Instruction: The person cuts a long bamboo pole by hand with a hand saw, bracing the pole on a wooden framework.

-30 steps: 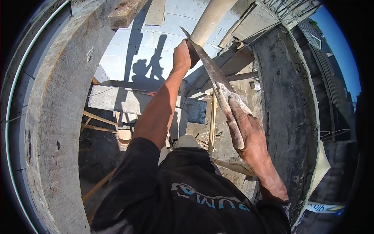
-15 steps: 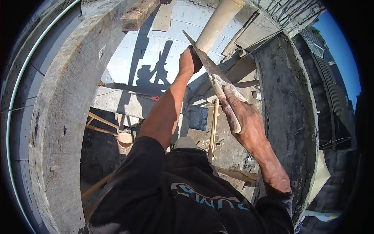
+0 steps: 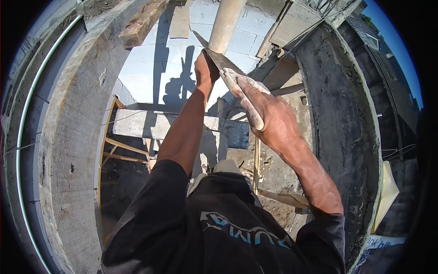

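My right hand [image 3: 272, 113] is wrapped around the worn, white-smeared handle of a handsaw [image 3: 226, 62]. The saw's toothed blade slants up and left across the lower part of a beige round pipe [image 3: 223, 27]. My left hand [image 3: 203, 68] is closed around the pipe's shaded lower part, just under the blade. Its fingertips are hidden on the far side. Both arms stretch forward from my dark shirt.
A thick wooden board [image 3: 68, 132] curves along my left, and a rough concrete beam [image 3: 337, 114] along my right. A wooden block [image 3: 141, 25] juts in at upper left. Ahead is a pale block wall [image 3: 141, 68]; below lie a concrete ledge [image 3: 132, 123] and thin wooden poles [image 3: 256, 164].
The view has shifted, so the pipe and both hands appear farther left. My right hand and the saw have moved up and forward, with the handle now closer to the pipe.
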A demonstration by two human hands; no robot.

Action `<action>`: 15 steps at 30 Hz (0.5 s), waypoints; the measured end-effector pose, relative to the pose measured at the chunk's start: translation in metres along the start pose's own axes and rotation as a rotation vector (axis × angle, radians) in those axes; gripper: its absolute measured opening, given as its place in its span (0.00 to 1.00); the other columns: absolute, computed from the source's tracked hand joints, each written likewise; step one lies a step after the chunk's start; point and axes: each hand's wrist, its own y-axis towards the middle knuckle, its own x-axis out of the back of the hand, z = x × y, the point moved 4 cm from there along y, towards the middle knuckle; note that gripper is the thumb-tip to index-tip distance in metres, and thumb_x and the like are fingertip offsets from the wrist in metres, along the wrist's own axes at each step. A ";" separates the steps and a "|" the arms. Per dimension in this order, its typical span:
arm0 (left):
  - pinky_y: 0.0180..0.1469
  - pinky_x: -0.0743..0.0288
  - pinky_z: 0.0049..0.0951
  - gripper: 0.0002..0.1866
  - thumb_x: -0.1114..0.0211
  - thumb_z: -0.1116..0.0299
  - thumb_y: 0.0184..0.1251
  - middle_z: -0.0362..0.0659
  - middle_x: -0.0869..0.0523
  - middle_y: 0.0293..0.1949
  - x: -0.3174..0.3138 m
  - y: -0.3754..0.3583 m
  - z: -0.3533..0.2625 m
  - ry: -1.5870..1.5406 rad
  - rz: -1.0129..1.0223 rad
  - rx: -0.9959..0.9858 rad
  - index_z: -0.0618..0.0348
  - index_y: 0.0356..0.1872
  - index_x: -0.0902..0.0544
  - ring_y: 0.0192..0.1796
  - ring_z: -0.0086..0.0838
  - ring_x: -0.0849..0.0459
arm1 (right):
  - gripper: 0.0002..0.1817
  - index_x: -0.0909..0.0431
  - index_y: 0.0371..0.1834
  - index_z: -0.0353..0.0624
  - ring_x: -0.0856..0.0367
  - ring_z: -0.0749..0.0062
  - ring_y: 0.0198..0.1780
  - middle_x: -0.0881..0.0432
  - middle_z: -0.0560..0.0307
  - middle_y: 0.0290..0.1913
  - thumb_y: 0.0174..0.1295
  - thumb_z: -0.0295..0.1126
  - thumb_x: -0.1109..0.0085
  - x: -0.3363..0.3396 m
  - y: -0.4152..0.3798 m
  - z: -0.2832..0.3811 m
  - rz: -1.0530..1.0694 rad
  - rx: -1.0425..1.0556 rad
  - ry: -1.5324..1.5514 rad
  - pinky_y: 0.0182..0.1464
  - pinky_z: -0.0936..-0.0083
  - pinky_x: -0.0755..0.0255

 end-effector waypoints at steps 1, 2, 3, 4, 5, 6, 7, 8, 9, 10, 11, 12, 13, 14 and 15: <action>0.49 0.22 0.40 0.20 0.29 0.58 0.60 0.58 0.11 0.40 0.005 0.003 0.000 -0.106 0.006 0.019 0.65 0.44 0.18 0.47 0.50 0.12 | 0.32 0.37 0.77 0.47 0.15 0.44 0.44 0.14 0.41 0.41 0.69 0.34 0.43 -0.004 -0.005 0.001 -0.033 0.025 -0.006 0.54 0.53 0.25; 0.49 0.22 0.40 0.20 0.29 0.58 0.60 0.58 0.11 0.40 0.005 -0.002 0.000 0.035 -0.023 -0.017 0.65 0.44 0.18 0.47 0.50 0.12 | 0.32 0.37 0.77 0.47 0.15 0.44 0.45 0.14 0.41 0.41 0.69 0.34 0.42 -0.008 -0.014 -0.004 -0.064 0.056 -0.024 0.55 0.53 0.25; 0.50 0.22 0.41 0.20 0.30 0.58 0.61 0.58 0.12 0.41 0.002 -0.001 0.003 0.051 -0.030 -0.003 0.65 0.44 0.18 0.47 0.51 0.13 | 0.32 0.37 0.77 0.47 0.15 0.44 0.46 0.14 0.41 0.41 0.69 0.34 0.42 -0.007 -0.022 -0.008 -0.095 0.086 -0.051 0.55 0.53 0.25; 0.50 0.22 0.42 0.20 0.30 0.57 0.61 0.59 0.12 0.42 0.007 -0.011 -0.020 0.323 -0.015 -0.077 0.65 0.44 0.18 0.47 0.53 0.13 | 0.33 0.38 0.77 0.48 0.15 0.44 0.46 0.14 0.41 0.41 0.69 0.34 0.42 0.001 -0.033 -0.010 -0.083 0.088 -0.063 0.56 0.52 0.25; 0.51 0.22 0.43 0.20 0.31 0.57 0.62 0.59 0.12 0.42 0.009 0.000 -0.008 0.279 -0.028 -0.080 0.65 0.45 0.18 0.48 0.54 0.13 | 0.33 0.38 0.77 0.48 0.15 0.45 0.47 0.14 0.41 0.41 0.69 0.33 0.42 0.009 -0.052 -0.006 -0.064 0.085 -0.066 0.56 0.52 0.25; 0.51 0.23 0.45 0.19 0.32 0.58 0.63 0.59 0.12 0.43 0.014 0.004 -0.011 0.237 -0.040 -0.082 0.64 0.45 0.18 0.48 0.55 0.14 | 0.33 0.38 0.78 0.48 0.15 0.45 0.48 0.14 0.41 0.41 0.69 0.33 0.42 0.017 -0.068 -0.004 -0.045 0.082 -0.067 0.57 0.52 0.25; 0.50 0.22 0.44 0.17 0.34 0.60 0.65 0.59 0.12 0.44 0.015 0.000 -0.012 0.311 -0.009 -0.121 0.64 0.46 0.18 0.49 0.55 0.14 | 0.30 0.35 0.76 0.46 0.14 0.49 0.47 0.14 0.41 0.47 0.70 0.32 0.44 0.021 -0.077 -0.002 -0.036 0.087 -0.065 0.56 0.53 0.27; 0.49 0.22 0.43 0.16 0.35 0.62 0.65 0.59 0.12 0.44 0.017 -0.005 -0.012 0.281 -0.024 -0.106 0.64 0.46 0.18 0.48 0.53 0.13 | 0.30 0.35 0.76 0.46 0.14 0.48 0.46 0.14 0.41 0.46 0.70 0.32 0.44 0.016 -0.070 -0.003 -0.032 0.080 -0.056 0.55 0.53 0.26; 0.48 0.22 0.42 0.15 0.35 0.63 0.65 0.58 0.12 0.44 0.011 -0.016 -0.015 0.254 -0.033 -0.088 0.64 0.46 0.18 0.48 0.51 0.13 | 0.30 0.35 0.76 0.45 0.14 0.47 0.46 0.14 0.41 0.45 0.69 0.32 0.44 0.008 -0.057 -0.005 -0.027 0.067 -0.044 0.54 0.53 0.26; 0.47 0.22 0.41 0.14 0.36 0.64 0.66 0.58 0.12 0.44 0.003 -0.027 -0.017 0.229 -0.040 -0.068 0.65 0.46 0.19 0.47 0.50 0.13 | 0.30 0.35 0.75 0.45 0.14 0.46 0.45 0.14 0.40 0.44 0.69 0.32 0.44 0.000 -0.041 -0.006 -0.019 0.050 -0.030 0.53 0.53 0.26; 0.47 0.22 0.39 0.15 0.34 0.64 0.64 0.55 0.11 0.43 0.000 -0.024 -0.010 0.106 -0.025 -0.073 0.64 0.46 0.18 0.46 0.45 0.13 | 0.30 0.35 0.74 0.44 0.15 0.43 0.42 0.14 0.39 0.41 0.68 0.33 0.44 -0.011 -0.003 -0.005 0.002 0.007 -0.046 0.49 0.51 0.25; 0.47 0.21 0.37 0.15 0.32 0.64 0.62 0.51 0.11 0.41 -0.003 -0.020 -0.003 -0.020 -0.009 -0.078 0.64 0.46 0.17 0.44 0.40 0.13 | 0.29 0.34 0.74 0.43 0.16 0.40 0.41 0.15 0.37 0.39 0.69 0.33 0.45 -0.020 0.018 0.003 -0.008 0.023 -0.088 0.46 0.49 0.26; 0.47 0.21 0.36 0.16 0.30 0.64 0.61 0.48 0.10 0.40 -0.004 -0.023 -0.007 -0.144 0.007 -0.081 0.63 0.45 0.17 0.42 0.34 0.13 | 0.29 0.35 0.74 0.44 0.16 0.39 0.42 0.15 0.38 0.39 0.69 0.33 0.45 -0.020 0.025 0.003 -0.024 0.036 -0.082 0.47 0.49 0.25; 0.46 0.21 0.36 0.17 0.29 0.63 0.59 0.48 0.10 0.39 0.003 -0.022 -0.003 -0.188 0.087 0.031 0.63 0.45 0.17 0.41 0.34 0.13 | 0.29 0.36 0.75 0.44 0.16 0.39 0.42 0.14 0.38 0.40 0.70 0.34 0.45 -0.023 0.025 0.004 -0.029 0.034 -0.057 0.48 0.50 0.25; 0.44 0.20 0.37 0.17 0.28 0.62 0.60 0.51 0.10 0.38 0.012 -0.030 -0.022 0.024 0.053 -0.043 0.62 0.45 0.17 0.39 0.36 0.12 | 0.29 0.36 0.75 0.44 0.16 0.39 0.42 0.14 0.39 0.41 0.70 0.34 0.45 -0.020 0.013 0.004 -0.054 0.031 -0.040 0.49 0.51 0.25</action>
